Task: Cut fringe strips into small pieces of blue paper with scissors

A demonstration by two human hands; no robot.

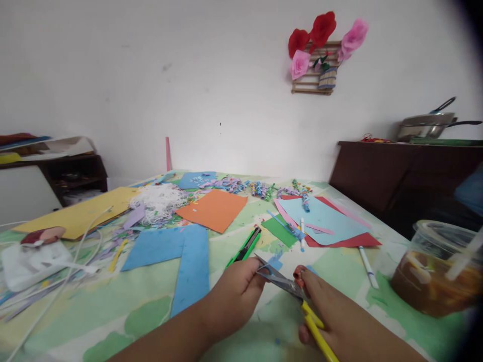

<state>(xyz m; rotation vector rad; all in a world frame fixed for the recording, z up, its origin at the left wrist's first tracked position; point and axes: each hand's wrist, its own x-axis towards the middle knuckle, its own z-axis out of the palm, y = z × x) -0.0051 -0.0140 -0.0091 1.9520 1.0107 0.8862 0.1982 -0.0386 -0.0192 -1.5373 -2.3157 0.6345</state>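
My left hand (241, 291) is closed, with thumb and finger pinched beside a small blue paper piece (275, 262) at the blade tips. In my right hand (332, 306) are scissors (289, 285) with yellow handles, their blades parted and pointing at my left fingertips. A small red patch shows at my right fingertips; I cannot make out what it is. Just beyond my left hand lies a green box cutter (246, 247). An L-shaped blue paper (188, 261) rests to the left of that hand.
Orange paper (214, 210), light blue paper (320, 216) and yellow sheets (86, 208) lie about the table. White shredded strips (162, 201) form a pile. A plastic cup of brown drink (433, 276) stands at right. A white cable (71, 266) crosses the left side.
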